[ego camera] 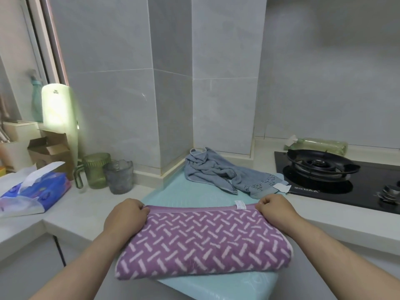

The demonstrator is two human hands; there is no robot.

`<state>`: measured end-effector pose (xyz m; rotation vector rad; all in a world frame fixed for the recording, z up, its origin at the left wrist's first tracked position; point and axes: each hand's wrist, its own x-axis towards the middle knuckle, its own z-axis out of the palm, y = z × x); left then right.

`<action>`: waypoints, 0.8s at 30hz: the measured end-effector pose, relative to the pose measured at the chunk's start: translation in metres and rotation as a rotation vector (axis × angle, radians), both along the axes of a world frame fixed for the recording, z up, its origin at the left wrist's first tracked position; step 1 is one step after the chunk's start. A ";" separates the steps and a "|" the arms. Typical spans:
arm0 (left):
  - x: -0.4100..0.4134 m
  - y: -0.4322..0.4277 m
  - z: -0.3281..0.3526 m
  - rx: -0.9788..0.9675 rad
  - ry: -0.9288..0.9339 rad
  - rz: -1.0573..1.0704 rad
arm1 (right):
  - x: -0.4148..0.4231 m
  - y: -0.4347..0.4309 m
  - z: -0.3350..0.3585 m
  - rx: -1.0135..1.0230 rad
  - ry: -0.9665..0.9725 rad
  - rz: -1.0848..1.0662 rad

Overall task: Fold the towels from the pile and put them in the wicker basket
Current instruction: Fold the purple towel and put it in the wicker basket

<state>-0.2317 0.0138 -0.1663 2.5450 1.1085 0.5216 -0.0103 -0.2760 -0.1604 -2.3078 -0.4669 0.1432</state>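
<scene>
The pale surface [86,204] carries a teal mat [173,195]. On the mat lies the folded purple patterned towel [203,241], with a crumpled blue-grey towel [227,174] behind it. The left grip [126,215] and right grip [277,210], both bare hands, each pinch a far corner of the purple towel.

Both hands [126,215] [278,210] pinch the folded purple towel's [203,241] far corners, apparently.

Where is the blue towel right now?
Head view, centre-right: the blue towel lies crumpled on the teal mat, beyond the purple towel, between the tiled pillar and the stove.
</scene>
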 end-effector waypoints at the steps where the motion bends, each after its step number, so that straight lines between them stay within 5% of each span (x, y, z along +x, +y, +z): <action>1: 0.000 0.001 0.000 0.017 0.022 -0.017 | -0.001 0.000 0.001 -0.024 0.009 0.017; 5: -0.003 0.007 -0.001 0.175 0.059 -0.077 | -0.004 -0.003 0.006 -0.044 0.088 0.060; 11: 0.005 0.011 0.001 0.011 -0.217 -0.005 | -0.001 0.016 0.008 0.084 -0.018 0.034; 19: 0.021 0.029 -0.006 0.088 -0.026 0.033 | 0.005 0.038 -0.002 -0.087 -0.145 0.054; 24: 0.006 -0.007 0.029 0.139 -0.044 -0.076 | -0.023 0.005 0.007 0.231 0.089 0.081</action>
